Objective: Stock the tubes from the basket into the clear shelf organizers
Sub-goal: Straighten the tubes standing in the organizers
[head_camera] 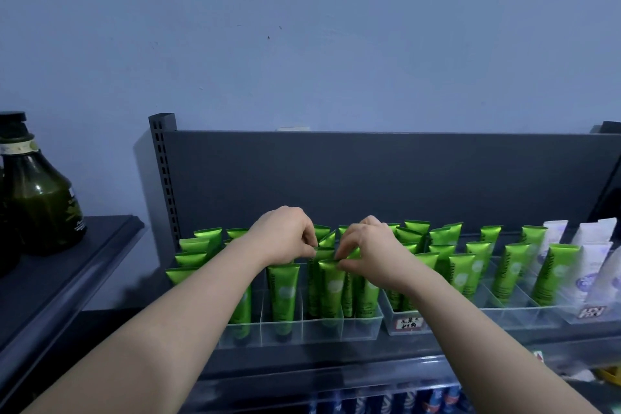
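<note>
Bright green tubes (331,286) w/ pale round logo, white tubes (591,265) w/ purple print, dk grey shelf (369,175), blue wall (302,27)

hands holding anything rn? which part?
Both hands, left and right, pinch the flat crimped top ends of green tubes standing in the clear organizer. Exact finger contact is partly hidden.

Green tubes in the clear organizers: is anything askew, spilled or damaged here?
Nothing spilled or damaged. The green tubes stand cap-down in the clear organizer; a few at the back lean. The left hand and right hand pinch the tops of tubes in the middle.
</note>
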